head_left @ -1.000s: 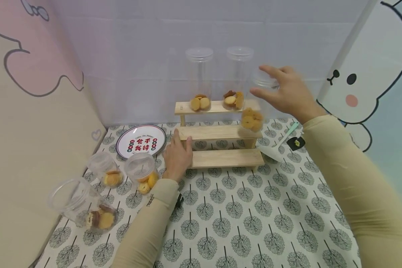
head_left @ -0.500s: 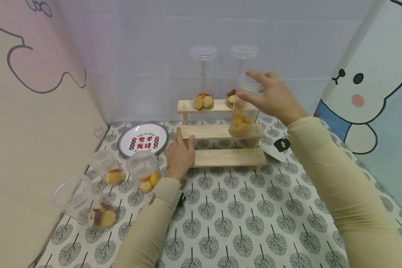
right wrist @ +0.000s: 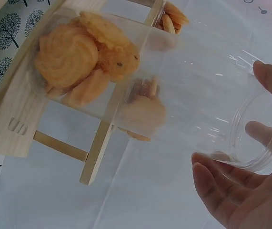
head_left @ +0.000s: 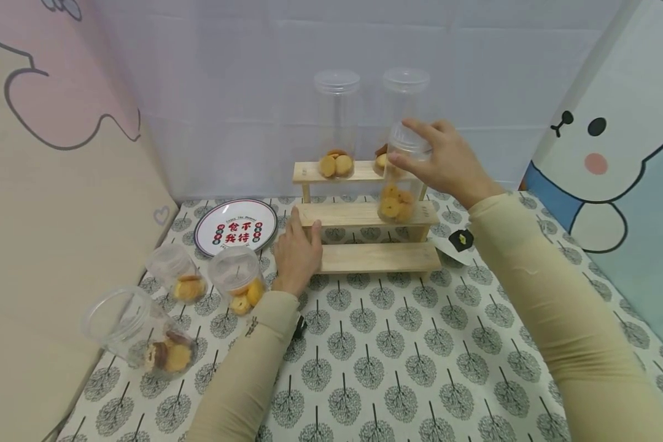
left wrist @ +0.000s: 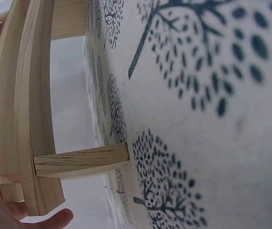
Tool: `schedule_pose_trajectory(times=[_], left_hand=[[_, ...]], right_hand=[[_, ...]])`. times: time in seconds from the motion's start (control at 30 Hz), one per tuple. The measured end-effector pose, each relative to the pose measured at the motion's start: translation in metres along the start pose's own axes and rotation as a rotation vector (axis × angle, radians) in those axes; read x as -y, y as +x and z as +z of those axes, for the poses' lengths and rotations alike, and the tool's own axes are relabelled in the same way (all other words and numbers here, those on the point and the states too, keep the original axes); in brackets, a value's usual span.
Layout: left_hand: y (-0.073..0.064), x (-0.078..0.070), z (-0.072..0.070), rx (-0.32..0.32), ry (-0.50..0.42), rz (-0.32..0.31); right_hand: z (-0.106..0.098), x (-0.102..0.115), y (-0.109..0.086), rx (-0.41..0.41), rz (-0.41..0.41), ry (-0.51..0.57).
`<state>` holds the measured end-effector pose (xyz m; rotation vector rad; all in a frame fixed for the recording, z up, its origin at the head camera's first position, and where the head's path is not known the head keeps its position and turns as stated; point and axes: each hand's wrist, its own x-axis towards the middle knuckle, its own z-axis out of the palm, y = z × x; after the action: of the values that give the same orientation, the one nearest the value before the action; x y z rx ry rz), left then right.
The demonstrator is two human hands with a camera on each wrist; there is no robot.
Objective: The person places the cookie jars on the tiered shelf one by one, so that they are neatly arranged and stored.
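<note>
My right hand [head_left: 444,161] grips the lid end of a tall clear jar [head_left: 396,184], thumb and fingers round it in the right wrist view. Swirled cookies [right wrist: 74,62] lie in its bottom. The jar stands on the middle step of a wooden three-step display rack [head_left: 378,258], toward its right end. My left hand [head_left: 297,255] holds the rack's left end. One fingertip [left wrist: 62,218] shows below the lowest board in the left wrist view. On the top step stand two tall cookie jars, the left one [head_left: 336,123] fully visible and the right one [head_left: 406,92] partly hidden.
Three shorter cookie jars stand at the left: a wide one [head_left: 138,331], a small one [head_left: 172,270] and another [head_left: 234,276]. Behind them lies a printed plate [head_left: 236,212]. A white spatula blade [head_left: 453,250] and a black tag [head_left: 461,240] lie right of the rack.
My right hand has moved left and brought the jar from beside the rack's right end onto the middle step. My left hand has stayed at the rack's left end.
</note>
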<state>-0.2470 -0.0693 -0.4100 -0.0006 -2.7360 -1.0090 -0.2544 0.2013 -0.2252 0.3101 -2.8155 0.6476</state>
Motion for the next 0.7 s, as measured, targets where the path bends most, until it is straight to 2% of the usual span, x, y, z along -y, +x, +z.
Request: schedule_pose_trajectory(times=[0.7], left_hand=[[-0.0026, 0.0042, 0.0006, -0.013, 0.006, -0.004]], right_hand=[[0.0031, 0.0018, 0.0018, 0.033, -0.015, 0.002]])
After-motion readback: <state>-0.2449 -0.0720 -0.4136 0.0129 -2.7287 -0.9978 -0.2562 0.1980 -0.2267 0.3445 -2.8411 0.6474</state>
